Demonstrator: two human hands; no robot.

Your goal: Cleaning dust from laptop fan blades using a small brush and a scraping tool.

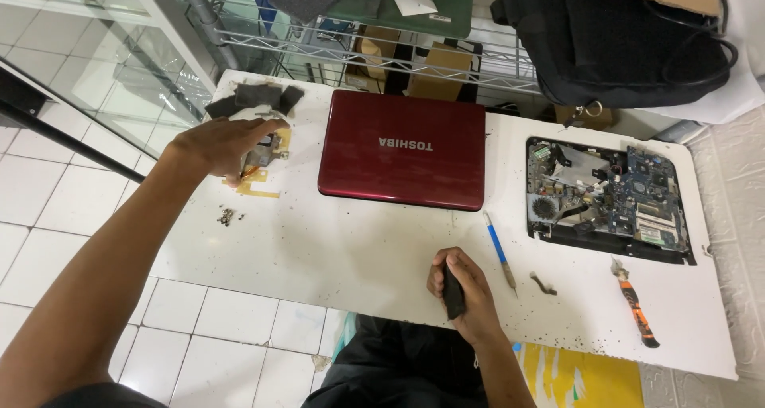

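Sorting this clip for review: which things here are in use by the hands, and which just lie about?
In hand:
left hand on a small metal part over yellow tape
right hand gripping a small black block

Lying about:
closed red laptop
opened laptop base
blue screwdriver
orange tool
loose screws
black backpack

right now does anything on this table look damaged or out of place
Yes. At the right, an opened laptop base lies with its circuit board and fan exposed. Dark specks litter the white table, and loose screws sit scattered near the left hand. The red laptop looks intact.
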